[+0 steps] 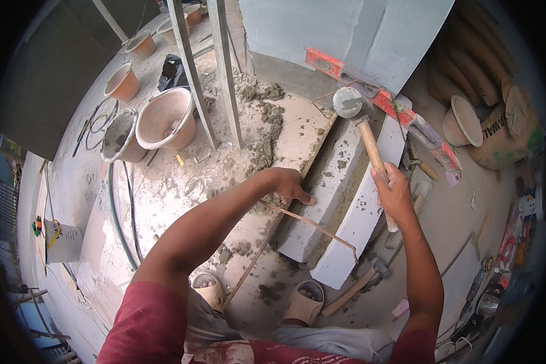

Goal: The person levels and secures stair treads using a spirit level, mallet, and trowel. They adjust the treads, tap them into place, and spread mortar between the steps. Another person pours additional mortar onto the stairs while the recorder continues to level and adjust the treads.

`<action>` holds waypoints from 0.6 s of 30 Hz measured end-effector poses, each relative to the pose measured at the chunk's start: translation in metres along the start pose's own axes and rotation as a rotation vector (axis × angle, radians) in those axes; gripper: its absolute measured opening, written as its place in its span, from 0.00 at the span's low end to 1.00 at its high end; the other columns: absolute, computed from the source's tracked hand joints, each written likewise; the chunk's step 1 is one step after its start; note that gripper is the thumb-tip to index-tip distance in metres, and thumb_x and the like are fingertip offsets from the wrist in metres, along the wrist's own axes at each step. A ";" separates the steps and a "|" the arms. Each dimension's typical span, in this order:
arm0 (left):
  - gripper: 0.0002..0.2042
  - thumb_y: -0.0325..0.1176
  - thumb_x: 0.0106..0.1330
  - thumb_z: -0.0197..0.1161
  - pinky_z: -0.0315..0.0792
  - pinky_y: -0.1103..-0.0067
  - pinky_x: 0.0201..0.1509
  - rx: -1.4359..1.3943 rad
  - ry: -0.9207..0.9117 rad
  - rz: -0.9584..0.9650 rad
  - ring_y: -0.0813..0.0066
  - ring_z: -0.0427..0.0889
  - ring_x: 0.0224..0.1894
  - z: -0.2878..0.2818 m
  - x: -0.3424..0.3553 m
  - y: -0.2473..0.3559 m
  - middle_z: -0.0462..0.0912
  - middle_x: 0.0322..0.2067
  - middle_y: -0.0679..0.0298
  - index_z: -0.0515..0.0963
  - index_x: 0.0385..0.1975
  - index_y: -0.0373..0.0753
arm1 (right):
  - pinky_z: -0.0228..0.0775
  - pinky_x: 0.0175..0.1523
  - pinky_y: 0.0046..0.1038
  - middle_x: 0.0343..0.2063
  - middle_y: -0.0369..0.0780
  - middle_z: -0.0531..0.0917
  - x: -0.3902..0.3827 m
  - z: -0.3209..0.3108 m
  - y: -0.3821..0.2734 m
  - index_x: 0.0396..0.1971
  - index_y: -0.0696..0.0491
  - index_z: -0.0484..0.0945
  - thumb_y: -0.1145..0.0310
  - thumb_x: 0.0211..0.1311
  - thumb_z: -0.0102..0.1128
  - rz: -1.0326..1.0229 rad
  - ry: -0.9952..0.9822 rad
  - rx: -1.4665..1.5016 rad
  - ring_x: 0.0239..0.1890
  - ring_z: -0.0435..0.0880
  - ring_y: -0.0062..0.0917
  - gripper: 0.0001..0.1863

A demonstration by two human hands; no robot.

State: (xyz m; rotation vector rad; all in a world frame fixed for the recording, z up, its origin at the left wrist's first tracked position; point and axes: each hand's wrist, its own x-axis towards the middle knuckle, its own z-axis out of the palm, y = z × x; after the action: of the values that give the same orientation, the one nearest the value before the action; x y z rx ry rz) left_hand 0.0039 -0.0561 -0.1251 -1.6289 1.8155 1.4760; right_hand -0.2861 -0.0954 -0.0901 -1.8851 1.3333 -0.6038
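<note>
My right hand (393,191) is closed round the wooden handle of a mallet (371,145). The mallet's round, pale head (347,102) is over the far end of two long grey slabs, near a red spirit level (385,100). My left hand (290,185) straddles a thin wooden board (314,156) along the left slab (306,221). Its thumb points over the slab; its fingers curl down the outer side, partly hidden. A bent, rusty rod (312,223) lies across both slabs, its hooked end on the right slab (364,203). Mortar spots mark both slabs.
A hammer (355,291) lies near my feet, a trowel (424,167) to the right. Mortar (267,136) is heaped beside the board. Buckets (167,118) and metal posts (225,73) stand left. Sacks (506,130) and tools line the right.
</note>
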 end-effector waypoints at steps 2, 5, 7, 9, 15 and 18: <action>0.47 0.72 0.50 0.68 0.74 0.61 0.56 -0.236 -0.096 0.047 0.50 0.82 0.52 -0.009 0.000 -0.013 0.79 0.52 0.39 0.79 0.53 0.29 | 0.70 0.31 0.30 0.20 0.38 0.75 -0.018 -0.004 0.017 0.42 0.59 0.76 0.61 0.71 0.59 -0.173 0.114 -0.262 0.22 0.77 0.25 0.14; 0.44 0.67 0.53 0.70 0.70 0.55 0.63 -0.489 -0.203 0.109 0.49 0.78 0.60 -0.043 0.010 -0.037 0.73 0.61 0.41 0.75 0.61 0.36 | 0.70 0.41 0.34 0.27 0.44 0.78 -0.043 -0.001 0.018 0.42 0.60 0.75 0.65 0.71 0.58 -0.143 0.131 -0.309 0.31 0.78 0.32 0.12; 0.35 0.61 0.59 0.68 0.71 0.57 0.62 -0.772 -0.099 0.178 0.53 0.81 0.56 -0.066 0.032 -0.048 0.78 0.56 0.47 0.78 0.56 0.37 | 0.71 0.43 0.34 0.30 0.46 0.79 -0.055 -0.005 0.021 0.42 0.61 0.75 0.66 0.71 0.57 -0.158 0.154 -0.370 0.33 0.78 0.33 0.12; 0.24 0.51 0.65 0.66 0.77 0.62 0.53 -0.977 0.105 0.199 0.59 0.85 0.48 -0.081 0.074 -0.061 0.82 0.48 0.53 0.79 0.49 0.37 | 0.70 0.44 0.35 0.31 0.47 0.78 -0.060 -0.004 0.016 0.43 0.61 0.74 0.67 0.70 0.57 -0.117 0.126 -0.396 0.35 0.78 0.35 0.12; 0.18 0.42 0.70 0.63 0.77 0.73 0.30 -1.240 0.514 0.099 0.68 0.83 0.30 -0.096 0.162 -0.024 0.82 0.36 0.56 0.78 0.44 0.29 | 0.69 0.52 0.42 0.40 0.52 0.77 -0.052 0.002 0.006 0.51 0.62 0.71 0.67 0.66 0.61 0.123 -0.010 -0.396 0.44 0.78 0.48 0.19; 0.19 0.43 0.72 0.62 0.69 0.72 0.22 -1.413 0.548 0.039 0.72 0.74 0.21 -0.091 0.197 -0.006 0.78 0.29 0.58 0.79 0.38 0.27 | 0.68 0.54 0.42 0.44 0.52 0.75 -0.046 0.009 -0.003 0.54 0.62 0.69 0.68 0.64 0.63 -0.059 0.066 -0.603 0.48 0.76 0.49 0.22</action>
State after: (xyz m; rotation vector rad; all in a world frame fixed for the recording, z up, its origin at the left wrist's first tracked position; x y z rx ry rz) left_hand -0.0177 -0.2393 -0.2386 -2.7440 0.7765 2.8247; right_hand -0.2940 -0.0494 -0.0917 -2.4028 1.6334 -0.3078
